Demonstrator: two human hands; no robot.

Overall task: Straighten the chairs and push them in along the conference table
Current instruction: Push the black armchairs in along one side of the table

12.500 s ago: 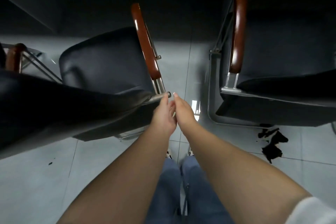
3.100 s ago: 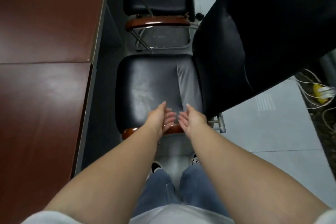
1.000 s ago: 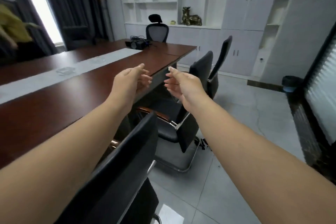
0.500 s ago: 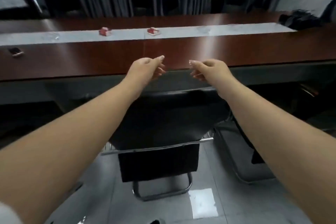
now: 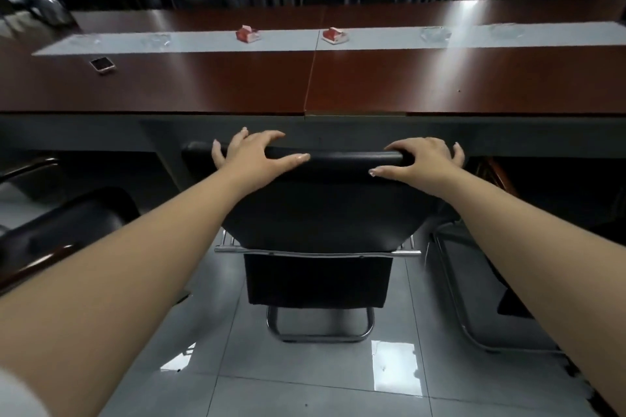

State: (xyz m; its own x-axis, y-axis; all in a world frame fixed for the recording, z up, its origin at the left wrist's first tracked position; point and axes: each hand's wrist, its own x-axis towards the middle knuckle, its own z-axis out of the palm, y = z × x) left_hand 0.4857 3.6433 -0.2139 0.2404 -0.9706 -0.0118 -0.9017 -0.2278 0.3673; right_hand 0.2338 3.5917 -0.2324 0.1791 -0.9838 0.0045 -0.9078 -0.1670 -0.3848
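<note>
A black leather chair (image 5: 318, 213) with a chrome sled base stands squarely in front of me, its back towards me and its top edge close to the edge of the long reddish-brown conference table (image 5: 210, 88). My left hand (image 5: 252, 152) lies over the left part of the backrest's top edge, fingers curled over it. On the right part of that same edge, my right hand (image 5: 423, 159) grips it likewise.
Another black chair (image 5: 64, 230) stands at the left, and the frame of a third (image 5: 474, 288) at the right. On the table lie a grey runner (image 5: 372, 39), two red-and-white packs (image 5: 247, 34) (image 5: 334, 35) and a phone (image 5: 102, 64). Dark chairs and curtains stand beyond.
Both hands have come down from in front of the table edge onto the top of the chair's backrest and closed on it. The view has dropped and moved nearer.
</note>
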